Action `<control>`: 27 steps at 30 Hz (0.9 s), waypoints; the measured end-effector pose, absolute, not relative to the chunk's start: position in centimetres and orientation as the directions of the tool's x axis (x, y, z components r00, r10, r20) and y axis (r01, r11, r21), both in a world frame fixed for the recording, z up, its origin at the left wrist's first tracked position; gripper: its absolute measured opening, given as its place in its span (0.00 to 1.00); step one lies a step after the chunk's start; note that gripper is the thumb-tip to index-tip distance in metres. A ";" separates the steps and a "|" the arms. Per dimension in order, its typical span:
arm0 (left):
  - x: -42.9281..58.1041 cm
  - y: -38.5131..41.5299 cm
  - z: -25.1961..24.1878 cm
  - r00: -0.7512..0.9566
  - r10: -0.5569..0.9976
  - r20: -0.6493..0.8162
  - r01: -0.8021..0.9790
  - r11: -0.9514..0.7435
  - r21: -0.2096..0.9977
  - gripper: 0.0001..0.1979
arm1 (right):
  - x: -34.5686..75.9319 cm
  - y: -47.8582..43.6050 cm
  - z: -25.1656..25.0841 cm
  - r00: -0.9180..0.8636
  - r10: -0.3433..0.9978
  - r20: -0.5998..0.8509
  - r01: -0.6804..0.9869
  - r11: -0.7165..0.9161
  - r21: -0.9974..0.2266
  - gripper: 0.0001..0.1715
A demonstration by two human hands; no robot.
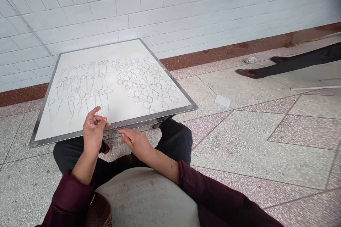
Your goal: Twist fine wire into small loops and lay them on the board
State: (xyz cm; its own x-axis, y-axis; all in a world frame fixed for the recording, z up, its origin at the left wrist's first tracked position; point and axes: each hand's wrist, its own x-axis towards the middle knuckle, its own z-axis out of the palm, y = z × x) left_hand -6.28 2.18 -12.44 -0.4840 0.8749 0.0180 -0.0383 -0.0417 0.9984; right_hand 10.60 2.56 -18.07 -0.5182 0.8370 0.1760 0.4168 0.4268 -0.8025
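My left hand (94,129) pinches a thin wire (114,127) above the near edge of a white table (80,48). A small loop of that wire curves by its fingers. My right hand (135,143) grips the straight end of the same wire, a little to the right and lower. Rows of single wire loops with long tails (71,99) lie on the left half of the table. Several double-looped wire pieces (138,83) spread over the right half. Whether the wire is metal or stiff thread I cannot tell.
The table's metal rim (178,82) runs close to my knees. Behind it stands a white tiled wall (125,10). At right are another person's legs (298,65), a coil of pale cord (249,59) and a white piece of paper (223,101) on the floor.
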 end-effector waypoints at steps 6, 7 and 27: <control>-6.4 2.2 -12.3 -0.418 0.908 -0.020 -0.070 -0.010 0.997 0.27 | 11.2 2.4 -19.2 -0.589 0.780 0.211 0.251 0.425 -0.870 0.16; -6.5 2.2 -12.1 -0.387 0.922 -0.026 -0.051 0.007 0.999 0.28 | 11.4 2.6 -19.1 -0.601 0.772 0.209 0.233 0.419 -0.877 0.16; -3.6 0.5 -13.4 -0.111 0.980 -0.163 -0.116 0.150 0.982 0.24 | 11.4 5.0 -15.3 -0.432 0.895 -0.110 -0.167 -0.200 -0.966 0.15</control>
